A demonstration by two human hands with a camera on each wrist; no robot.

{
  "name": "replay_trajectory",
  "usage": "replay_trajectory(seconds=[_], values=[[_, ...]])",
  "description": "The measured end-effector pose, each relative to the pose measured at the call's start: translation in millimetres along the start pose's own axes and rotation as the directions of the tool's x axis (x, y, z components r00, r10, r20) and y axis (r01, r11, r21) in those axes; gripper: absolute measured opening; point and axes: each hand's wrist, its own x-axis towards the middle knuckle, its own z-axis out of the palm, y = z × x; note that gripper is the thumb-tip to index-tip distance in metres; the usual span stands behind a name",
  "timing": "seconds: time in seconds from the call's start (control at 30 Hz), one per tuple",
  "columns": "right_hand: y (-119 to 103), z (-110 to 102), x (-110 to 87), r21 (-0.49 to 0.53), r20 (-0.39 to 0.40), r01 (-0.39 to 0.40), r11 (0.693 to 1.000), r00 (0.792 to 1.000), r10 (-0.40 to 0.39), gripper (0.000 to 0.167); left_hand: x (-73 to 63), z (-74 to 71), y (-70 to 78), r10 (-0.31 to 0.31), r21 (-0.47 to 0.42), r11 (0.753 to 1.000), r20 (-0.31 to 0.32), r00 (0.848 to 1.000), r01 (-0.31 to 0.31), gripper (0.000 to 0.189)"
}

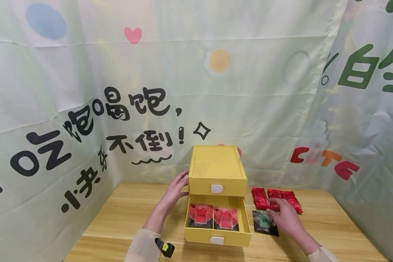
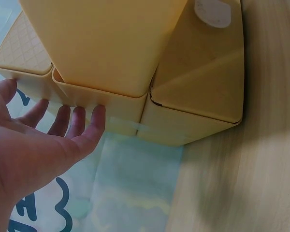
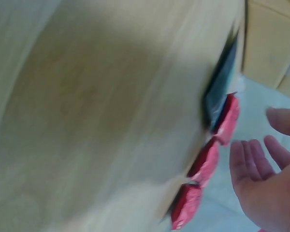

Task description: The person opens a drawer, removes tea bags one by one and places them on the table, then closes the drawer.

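A yellow two-tier drawer box (image 1: 217,163) stands on the table, its lower drawer (image 1: 217,236) pulled out. Inside that drawer, two red-and-black tea packets (image 1: 201,216) lie side by side. My left hand (image 1: 174,191) rests its fingertips along the box's left side, fingers slightly bent, as the left wrist view also shows. Right of the box, my right hand (image 1: 286,214) hovers over a dark packet with a green label (image 1: 264,222) and several shiny red packets (image 1: 260,198). Its fingers are loosely bent, and the right wrist view shows nothing in the palm (image 3: 266,193).
The wooden table (image 1: 131,211) backs onto a pale printed curtain (image 1: 170,72), which also runs along both sides. White pull tabs (image 1: 217,188) mark the drawer fronts. A black-and-yellow wrist strap (image 1: 165,248) sits at the left sleeve.
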Motion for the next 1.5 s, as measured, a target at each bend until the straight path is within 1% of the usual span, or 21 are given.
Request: replay_trajectory(seconds=[0.1,0.2,0.27,0.37,0.43,0.6,0.7,0.83,0.9,0.97,1.03,1.13,1.17,1.23,1.37,1.4,1.47,1.5], values=[[-14,-5,-3.5,0.024,-0.082,0.043,0.999,0.996,-0.041,0.042,-0.7,0.0,0.9,0.000,0.001,1.000,-0.005,1.000,0.000,0.055],[-32,-9,-7.3,0.023,-0.171,0.100,0.995,0.981,-0.095,0.039,-1.0,-0.3,0.9,-0.001,0.000,1.000,-0.004,1.000,0.001,0.055],[-44,-11,-9.8,0.028,-0.233,0.146,0.989,0.963,-0.136,0.035,-0.7,-0.5,0.2,-0.004,0.002,1.000,-0.003,1.000,0.004,0.054],[-60,-13,-13.3,0.031,-0.318,0.228,0.973,0.925,-0.206,0.028,-0.2,-0.9,-1.2,0.005,0.011,1.000,0.005,1.000,-0.005,0.056],[-69,-13,-15.3,0.041,-0.358,0.277,0.960,0.901,-0.245,0.027,0.2,-1.0,-1.5,0.002,0.011,1.000,0.009,1.000,-0.002,0.056],[-92,-12,-19.2,0.066,-0.420,0.397,0.915,0.843,-0.336,0.032,0.5,-0.9,-1.7,0.001,0.010,1.000,0.013,1.000,-0.001,0.056],[-105,-12,-21.8,0.051,-0.444,0.464,0.884,0.804,-0.396,0.036,0.0,-0.4,-0.9,0.002,0.010,1.000,0.008,1.000,-0.002,0.056],[-119,-9,-25.4,0.000,-0.437,0.541,0.841,0.756,-0.487,0.039,-0.8,0.1,0.5,0.002,-0.001,1.000,0.002,1.000,-0.002,0.054],[-123,-8,-27.1,-0.025,-0.412,0.572,0.820,0.742,-0.529,0.041,-1.3,0.3,1.0,0.005,-0.004,1.000,0.002,1.000,-0.005,0.055],[-127,-6,-28.9,-0.050,-0.375,0.588,0.808,0.738,-0.561,0.043,-1.5,0.4,1.2,0.005,-0.004,1.000,0.001,1.000,-0.005,0.055],[-130,-4,-30.6,-0.084,-0.333,0.592,0.802,0.741,-0.582,0.047,-1.4,0.5,1.3,0.004,-0.002,1.000,0.000,1.000,-0.004,0.055],[-134,-2,-32.4,-0.132,-0.269,0.580,0.804,0.759,-0.592,0.050,-1.2,0.4,0.8,-0.001,0.000,1.000,-0.004,1.000,0.001,0.054],[-135,-1,-32.8,-0.144,-0.247,0.573,0.807,0.769,-0.590,0.051,-1.1,0.4,0.5,0.001,0.001,1.000,-0.003,1.000,-0.001,0.054],[-138,-1,-33.4,-0.145,-0.192,0.558,0.817,0.794,-0.577,0.053,-0.8,0.1,-0.4,0.001,0.002,1.000,-0.003,1.000,-0.001,0.054],[-145,-3,-34.6,-0.129,-0.048,0.502,0.855,0.858,-0.511,0.058,-0.1,-0.3,-1.8,0.003,0.005,1.000,-0.002,1.000,-0.003,0.055],[-147,-3,-34.6,-0.124,-0.012,0.488,0.864,0.870,-0.493,0.059,0.1,-0.4,-1.9,0.003,0.005,1.000,-0.002,1.000,-0.003,0.055],[-150,-5,-33.5,-0.125,0.051,0.468,0.875,0.884,-0.465,0.062,0.8,-0.6,-2.0,0.010,0.011,1.000,0.003,1.000,-0.010,0.056],[-151,-6,-32.5,-0.124,0.076,0.465,0.877,0.885,-0.458,0.063,1.2,-0.8,-2.4,0.011,0.012,1.000,0.005,1.000,-0.011,0.056]])
